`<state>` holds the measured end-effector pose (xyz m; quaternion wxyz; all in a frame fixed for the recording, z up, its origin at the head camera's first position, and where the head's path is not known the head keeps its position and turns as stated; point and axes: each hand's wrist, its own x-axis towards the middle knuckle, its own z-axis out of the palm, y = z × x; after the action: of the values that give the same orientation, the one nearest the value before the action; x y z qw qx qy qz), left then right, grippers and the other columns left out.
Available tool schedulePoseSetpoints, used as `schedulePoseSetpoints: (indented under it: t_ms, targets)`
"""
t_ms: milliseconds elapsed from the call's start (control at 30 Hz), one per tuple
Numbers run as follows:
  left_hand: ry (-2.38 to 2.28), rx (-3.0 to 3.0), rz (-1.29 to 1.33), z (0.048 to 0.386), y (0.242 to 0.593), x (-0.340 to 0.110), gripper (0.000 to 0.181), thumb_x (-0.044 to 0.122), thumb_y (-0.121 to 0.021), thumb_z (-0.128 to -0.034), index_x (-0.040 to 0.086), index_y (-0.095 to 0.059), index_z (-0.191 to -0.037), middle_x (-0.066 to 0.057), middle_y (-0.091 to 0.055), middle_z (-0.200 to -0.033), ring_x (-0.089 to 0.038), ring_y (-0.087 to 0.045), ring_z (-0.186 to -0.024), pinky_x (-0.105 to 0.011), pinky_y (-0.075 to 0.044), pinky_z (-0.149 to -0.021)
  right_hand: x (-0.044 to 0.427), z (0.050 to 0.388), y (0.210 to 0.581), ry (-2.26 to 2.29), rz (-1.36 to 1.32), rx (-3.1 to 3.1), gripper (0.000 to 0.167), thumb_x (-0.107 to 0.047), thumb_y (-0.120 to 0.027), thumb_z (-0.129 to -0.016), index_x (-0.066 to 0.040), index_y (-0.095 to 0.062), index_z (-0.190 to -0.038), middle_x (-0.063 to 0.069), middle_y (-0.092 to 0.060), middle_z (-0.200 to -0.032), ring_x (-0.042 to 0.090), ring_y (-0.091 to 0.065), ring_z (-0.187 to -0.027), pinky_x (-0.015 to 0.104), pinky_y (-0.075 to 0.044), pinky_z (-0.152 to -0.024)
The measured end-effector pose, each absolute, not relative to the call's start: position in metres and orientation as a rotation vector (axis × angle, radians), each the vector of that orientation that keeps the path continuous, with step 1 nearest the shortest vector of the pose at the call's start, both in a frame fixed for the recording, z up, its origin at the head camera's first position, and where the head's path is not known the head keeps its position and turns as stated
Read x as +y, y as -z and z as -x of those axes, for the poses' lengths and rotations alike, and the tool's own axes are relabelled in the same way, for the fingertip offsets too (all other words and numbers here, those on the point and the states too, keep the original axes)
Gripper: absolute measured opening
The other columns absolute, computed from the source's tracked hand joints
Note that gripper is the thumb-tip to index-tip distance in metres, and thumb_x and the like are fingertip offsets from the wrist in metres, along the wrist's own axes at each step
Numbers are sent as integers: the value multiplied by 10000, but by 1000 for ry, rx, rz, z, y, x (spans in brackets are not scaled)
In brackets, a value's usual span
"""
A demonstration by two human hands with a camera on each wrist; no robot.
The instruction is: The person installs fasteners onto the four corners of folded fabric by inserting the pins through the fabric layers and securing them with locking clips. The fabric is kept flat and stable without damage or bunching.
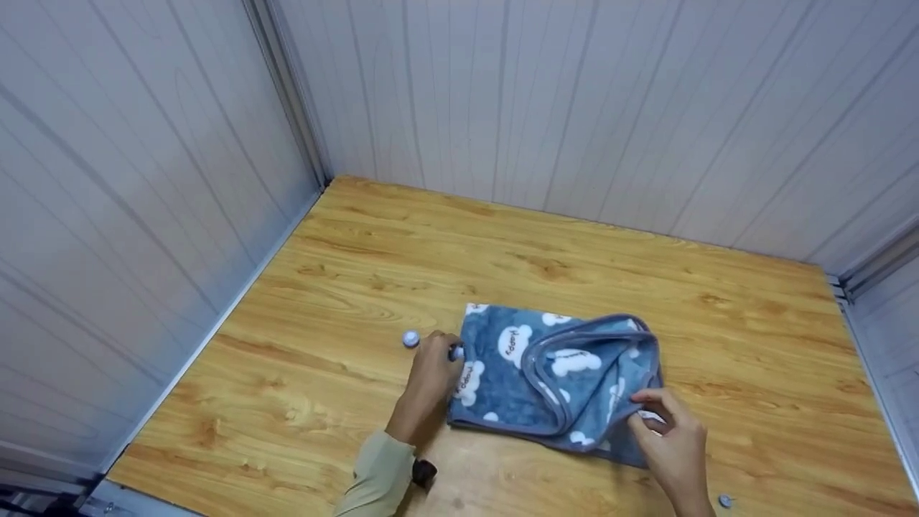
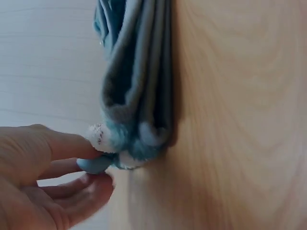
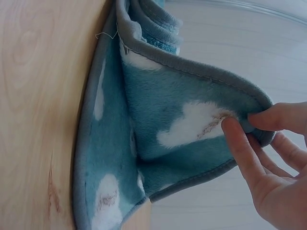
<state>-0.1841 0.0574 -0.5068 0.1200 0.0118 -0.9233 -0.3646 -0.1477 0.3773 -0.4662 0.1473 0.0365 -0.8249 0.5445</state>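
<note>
A folded blue fleece blanket (image 1: 495, 388) with white clouds and grey edging lies on the wooden table, its right part lifted and bunched. At its left edge my left hand (image 1: 431, 366) pinches a small round blue-grey button-like piece (image 2: 94, 164), which touches the fold; its exact kind cannot be told. My right hand (image 1: 671, 434) pinches a blanket corner between thumb and fingers. In the right wrist view that corner (image 3: 211, 96) is raised off the layer beneath. The folded layers (image 2: 139, 86) are stacked in the left wrist view.
A similar round piece (image 1: 411, 338) lies on the table just left of my left hand. Another small one (image 1: 725, 500) sits near the front, right of my right hand. Pale panel walls (image 1: 459, 93) enclose the wooden tabletop (image 1: 323, 287) at the back and sides.
</note>
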Motion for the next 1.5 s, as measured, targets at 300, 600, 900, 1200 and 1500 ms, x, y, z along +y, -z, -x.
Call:
schedulePoseSetpoints:
  t_ms: [300,600,900,1200,1500]
  targets:
    - [1183,-2527,171,184,485,77,241,-21,-752,-753,-46,-712,-989,-108,-589,-892,-193,-607,-776,-275,-526,-661,376,148,465,-1591,-114,-2361,266,220,-606,-689,11,-658,-845,86,-655,-833,71,-643,-784,174,-515,-600]
    - [1259,-2504,440,181,480,102,266,44,-739,-799,1,-711,-1060,-93,-600,-970,-173,-602,-820,-309,-531,-681,376,146,465,-1589,-80,-2395,262,221,-610,-701,15,-660,-855,87,-649,-843,84,-639,-807,188,-525,-625]
    - [1387,-2386,707,183,484,131,352,121,-767,-773,32,-688,-1104,-89,-643,-936,-133,-600,-828,-260,-524,-680,375,146,464,-1606,-104,-2388,278,231,-612,-695,10,-658,-857,68,-643,-846,107,-642,-819,196,-527,-623]
    - [1416,-2364,870,185,478,156,340,206,-739,-805,72,-644,-1103,-93,-651,-1026,-98,-627,-851,-150,-491,-731,375,147,464,-1615,-79,-2391,254,207,-627,-705,8,-655,-860,76,-647,-857,84,-637,-821,186,-521,-625]
    - [1398,-2327,972,188,481,174,277,251,-724,-808,77,-633,-1004,-41,-640,-959,-45,-623,-786,-157,-507,-682,376,147,464,-1612,-63,-2423,255,202,-620,-713,9,-653,-877,82,-649,-865,107,-638,-831,190,-523,-627]
